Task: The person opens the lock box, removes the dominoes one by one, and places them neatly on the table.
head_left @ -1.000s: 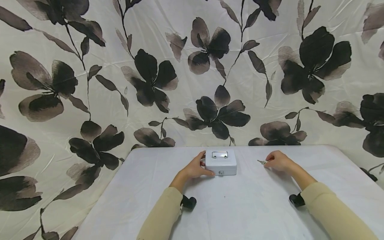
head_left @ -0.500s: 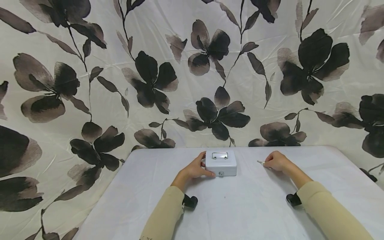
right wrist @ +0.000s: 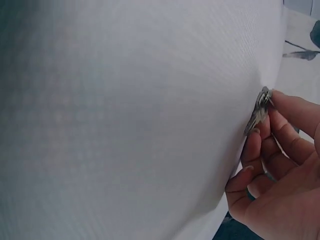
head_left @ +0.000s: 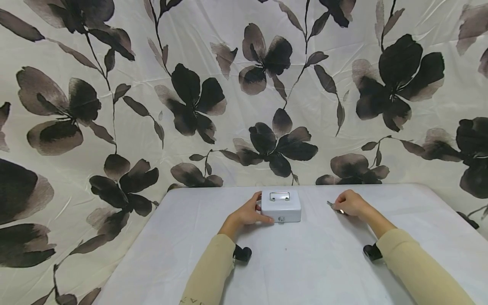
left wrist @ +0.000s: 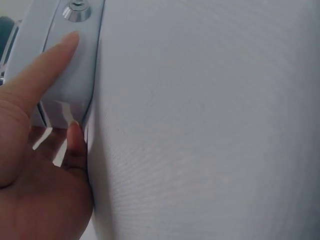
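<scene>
A small light-grey cash box (head_left: 281, 215) stands at the table's far side, lid down, with a metal handle (head_left: 279, 196) on top and a round lock (left wrist: 77, 10) in front. My left hand (head_left: 248, 214) holds its left end. The thumb lies along the front below the lock in the left wrist view, and the other fingers are at the left side, partly hidden. Right of the box, my right hand (head_left: 351, 204) pinches small metal keys (right wrist: 258, 111) between thumb and fingers, close over the cloth. How many keys there are I cannot tell.
White cloth covers the table (head_left: 297, 271), whose far edge runs just behind the box. A floral curtain (head_left: 213, 97) hangs behind it. Black wrist mounts (head_left: 242, 254) sit at both sleeves.
The keys have turned in my right hand, and a shiny part now shows below the fingers. My left hand and the cash box keep their places.
</scene>
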`<control>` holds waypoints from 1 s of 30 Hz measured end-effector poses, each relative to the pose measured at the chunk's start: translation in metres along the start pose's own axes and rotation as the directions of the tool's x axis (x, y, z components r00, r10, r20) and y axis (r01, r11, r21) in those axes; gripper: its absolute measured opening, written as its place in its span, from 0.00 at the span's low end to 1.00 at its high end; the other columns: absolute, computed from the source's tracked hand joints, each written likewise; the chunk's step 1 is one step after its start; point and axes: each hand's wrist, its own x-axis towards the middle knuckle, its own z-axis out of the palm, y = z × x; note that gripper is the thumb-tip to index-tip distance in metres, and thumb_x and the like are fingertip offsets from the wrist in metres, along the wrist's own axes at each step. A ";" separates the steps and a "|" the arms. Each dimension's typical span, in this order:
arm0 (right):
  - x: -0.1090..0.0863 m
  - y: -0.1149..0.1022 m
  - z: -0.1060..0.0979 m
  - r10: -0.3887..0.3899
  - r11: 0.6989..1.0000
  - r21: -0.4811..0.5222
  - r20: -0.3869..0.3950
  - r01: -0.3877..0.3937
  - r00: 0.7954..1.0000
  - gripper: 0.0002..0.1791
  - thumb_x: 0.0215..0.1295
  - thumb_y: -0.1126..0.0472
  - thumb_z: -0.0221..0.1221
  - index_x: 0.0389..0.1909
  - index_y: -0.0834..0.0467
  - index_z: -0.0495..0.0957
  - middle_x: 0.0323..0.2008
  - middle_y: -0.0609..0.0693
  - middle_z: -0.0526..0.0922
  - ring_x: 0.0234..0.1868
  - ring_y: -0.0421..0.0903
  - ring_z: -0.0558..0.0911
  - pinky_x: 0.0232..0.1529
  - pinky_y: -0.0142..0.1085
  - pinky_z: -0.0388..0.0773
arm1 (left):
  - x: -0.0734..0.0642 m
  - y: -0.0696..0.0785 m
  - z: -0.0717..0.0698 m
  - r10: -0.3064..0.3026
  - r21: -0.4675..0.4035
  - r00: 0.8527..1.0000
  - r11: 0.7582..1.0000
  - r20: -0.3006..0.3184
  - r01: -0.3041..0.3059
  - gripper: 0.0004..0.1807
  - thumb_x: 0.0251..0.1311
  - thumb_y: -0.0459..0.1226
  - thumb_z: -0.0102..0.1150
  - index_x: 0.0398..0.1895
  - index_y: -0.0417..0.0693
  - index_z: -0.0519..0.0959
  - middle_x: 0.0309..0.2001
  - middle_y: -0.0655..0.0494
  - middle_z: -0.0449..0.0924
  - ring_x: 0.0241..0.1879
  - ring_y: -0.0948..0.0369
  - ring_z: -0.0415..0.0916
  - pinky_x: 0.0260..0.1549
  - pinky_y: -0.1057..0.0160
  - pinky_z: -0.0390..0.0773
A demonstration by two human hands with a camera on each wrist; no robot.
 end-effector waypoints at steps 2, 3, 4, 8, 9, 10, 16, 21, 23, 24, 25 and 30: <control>0.001 0.002 0.000 0.000 1.000 0.011 0.007 0.000 1.000 0.07 0.69 0.65 0.59 0.33 0.65 0.81 0.28 0.51 0.78 0.28 0.45 0.73 0.30 0.38 0.70 | 0.000 0.001 0.000 -0.003 0.002 1.000 1.000 -0.002 0.003 0.61 0.48 0.39 0.82 0.81 0.51 0.50 0.57 0.51 0.72 0.53 0.53 0.69 0.64 0.47 0.64; 0.002 0.002 0.000 -0.001 1.000 0.011 0.008 0.001 1.000 0.07 0.69 0.65 0.59 0.33 0.65 0.81 0.28 0.51 0.79 0.28 0.45 0.73 0.30 0.37 0.71 | 0.001 0.001 0.001 -0.003 0.006 1.000 1.000 -0.002 0.003 0.61 0.48 0.39 0.82 0.81 0.51 0.50 0.57 0.51 0.72 0.53 0.54 0.69 0.63 0.47 0.64; 0.002 0.003 -0.001 -0.002 1.000 0.012 0.008 0.002 1.000 0.07 0.69 0.65 0.59 0.34 0.65 0.81 0.29 0.51 0.79 0.29 0.45 0.74 0.30 0.38 0.71 | 0.001 0.001 0.001 -0.004 0.008 1.000 1.000 -0.002 0.004 0.61 0.49 0.40 0.82 0.81 0.51 0.51 0.57 0.51 0.72 0.53 0.54 0.69 0.63 0.47 0.64; -0.001 0.002 -0.003 -0.024 1.000 0.019 0.015 0.024 1.000 0.07 0.71 0.64 0.58 0.36 0.66 0.80 0.31 0.53 0.79 0.32 0.47 0.74 0.32 0.38 0.72 | 0.001 0.002 0.001 -0.004 0.009 1.000 1.000 0.001 0.004 0.60 0.49 0.39 0.82 0.81 0.51 0.51 0.57 0.51 0.72 0.53 0.53 0.68 0.62 0.46 0.64; -0.002 0.001 -0.004 -0.032 0.999 0.023 0.016 0.032 0.999 0.07 0.71 0.64 0.58 0.37 0.65 0.80 0.32 0.53 0.78 0.32 0.47 0.74 0.32 0.38 0.72 | 0.001 0.002 0.000 -0.006 0.009 1.000 1.000 0.001 0.006 0.60 0.49 0.39 0.81 0.81 0.51 0.51 0.57 0.51 0.72 0.53 0.53 0.68 0.62 0.46 0.64; -0.003 0.001 -0.004 -0.044 0.999 0.030 0.022 0.043 0.999 0.08 0.72 0.64 0.58 0.37 0.66 0.79 0.32 0.53 0.78 0.32 0.47 0.74 0.32 0.39 0.72 | 0.001 0.002 0.000 -0.010 0.009 1.000 1.000 0.001 0.010 0.60 0.49 0.39 0.81 0.81 0.51 0.51 0.57 0.51 0.72 0.54 0.53 0.68 0.62 0.46 0.64; -0.006 0.003 -0.005 -0.156 0.978 0.144 0.047 0.148 0.987 0.09 0.74 0.63 0.58 0.39 0.67 0.78 0.37 0.55 0.85 0.36 0.46 0.76 0.35 0.37 0.72 | -0.001 0.001 0.000 -0.018 0.003 1.000 1.000 0.003 0.018 0.58 0.50 0.39 0.81 0.81 0.52 0.53 0.53 0.50 0.72 0.52 0.53 0.67 0.60 0.48 0.64; -0.008 0.000 -0.006 -0.225 0.935 0.294 0.061 0.198 0.972 0.10 0.74 0.62 0.59 0.42 0.68 0.76 0.41 0.57 0.88 0.39 0.46 0.80 0.37 0.37 0.70 | -0.002 0.001 0.000 -0.015 -0.004 1.000 1.000 0.003 0.016 0.58 0.50 0.39 0.81 0.81 0.52 0.53 0.52 0.50 0.72 0.52 0.52 0.67 0.60 0.48 0.64; -0.008 -0.002 -0.006 -0.249 0.921 0.325 0.073 0.213 0.966 0.11 0.75 0.62 0.59 0.43 0.68 0.76 0.40 0.56 0.88 0.39 0.45 0.81 0.38 0.38 0.72 | -0.002 0.001 0.000 -0.015 -0.006 1.000 1.000 0.001 0.015 0.58 0.50 0.38 0.81 0.81 0.53 0.53 0.52 0.50 0.72 0.53 0.52 0.67 0.60 0.47 0.63; -0.008 -0.004 -0.006 -0.258 0.915 0.340 0.079 0.217 0.963 0.11 0.75 0.62 0.58 0.43 0.69 0.75 0.40 0.56 0.88 0.39 0.45 0.81 0.39 0.39 0.73 | -0.002 0.001 0.000 -0.016 -0.008 1.000 1.000 0.001 0.016 0.58 0.51 0.38 0.80 0.81 0.53 0.53 0.52 0.50 0.72 0.53 0.52 0.67 0.61 0.47 0.63; -0.008 -0.005 -0.005 -0.266 0.909 0.354 0.084 0.221 0.960 0.11 0.75 0.62 0.58 0.43 0.69 0.75 0.39 0.56 0.87 0.39 0.45 0.82 0.41 0.39 0.74 | -0.002 0.001 0.000 -0.017 -0.006 1.000 1.000 0.000 0.017 0.58 0.51 0.38 0.80 0.81 0.53 0.52 0.53 0.50 0.72 0.53 0.52 0.67 0.62 0.47 0.63; -0.011 -0.014 0.003 -0.281 0.884 0.417 0.111 0.212 0.953 0.10 0.75 0.64 0.57 0.45 0.70 0.74 0.40 0.61 0.85 0.40 0.45 0.84 0.47 0.40 0.79 | -0.003 0.002 0.000 -0.016 -0.006 1.000 1.000 0.001 0.016 0.58 0.52 0.38 0.80 0.82 0.52 0.51 0.55 0.49 0.72 0.55 0.51 0.67 0.64 0.45 0.61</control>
